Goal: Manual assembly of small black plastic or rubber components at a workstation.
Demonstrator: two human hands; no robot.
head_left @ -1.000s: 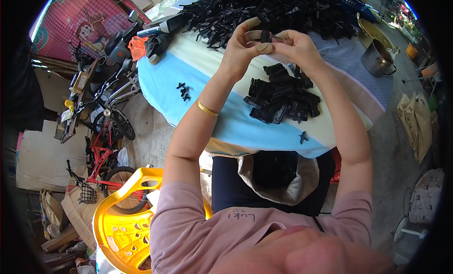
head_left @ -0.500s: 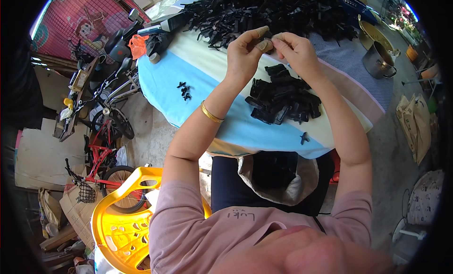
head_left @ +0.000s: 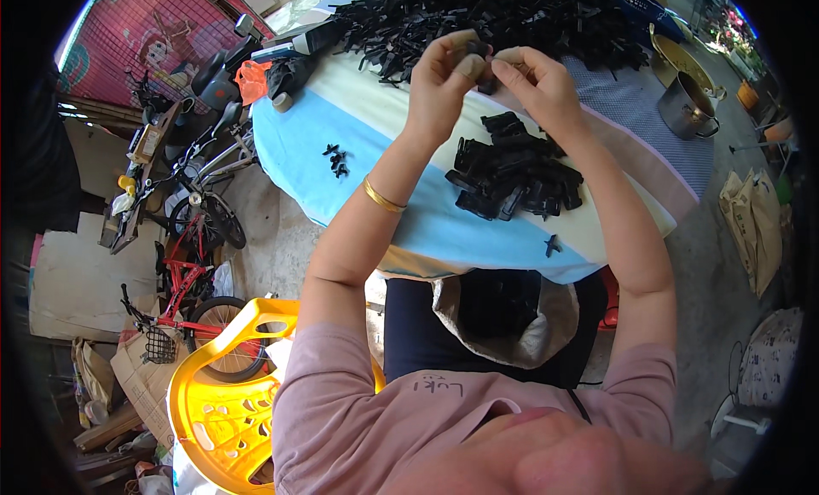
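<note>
My left hand, with tan coverings on thumb and forefinger, pinches a small black piece above the table. My right hand meets it from the other side, thumb and fingertips pressed together at the same piece. The piece is mostly covered by fingers, so its exact kind is unclear. Just below my hands lies a heap of black plastic parts. Beyond them spreads a much larger pile of thin black pieces. A few small black bits rest on the left of the cloth, another bit near the front edge.
A blue and cream cloth covers the round table. On my lap sits an open sack with dark contents. A metal pot stands at the right edge. To the left are a yellow plastic chair and a red bicycle.
Both hands stay together over the table, with slight shifts of the fingers around the small black piece. The heaps look unchanged.
</note>
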